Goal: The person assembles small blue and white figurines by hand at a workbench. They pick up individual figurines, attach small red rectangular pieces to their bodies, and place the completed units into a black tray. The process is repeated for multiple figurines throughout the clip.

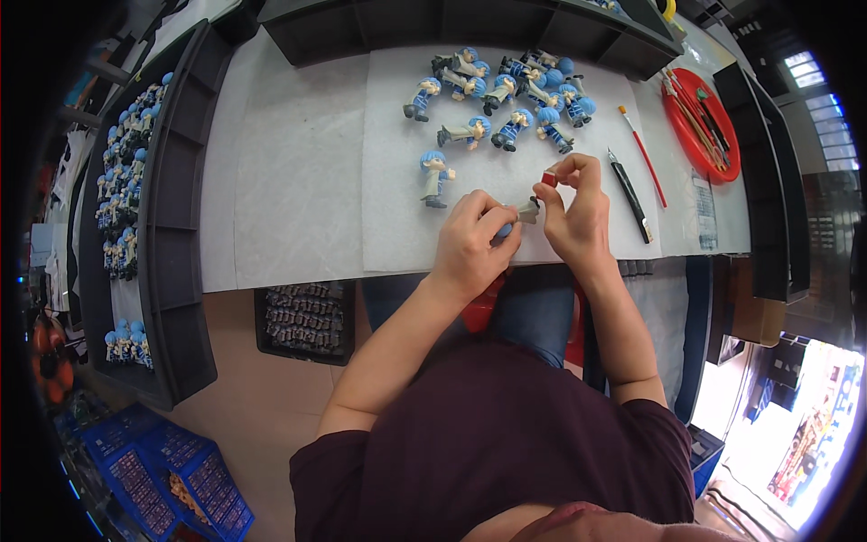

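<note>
My left hand is closed around a small blue-haired figurine, held on its side with its pale coat and dark feet pointing right. My fingers hide part of it. Just beside its feet, my right hand pinches a small red piece with a pale edge; its exact kind is too small to tell. Left of my hands lies a single similar figurine on the white sheet. Beyond it is a loose group of several more, such as one figurine.
Right of my hands are a red-handled paintbrush, a black pen-like tool and a red oval tray of slim tools. Black crates flank the table: a left crate with figurines, a far crate and a right crate.
</note>
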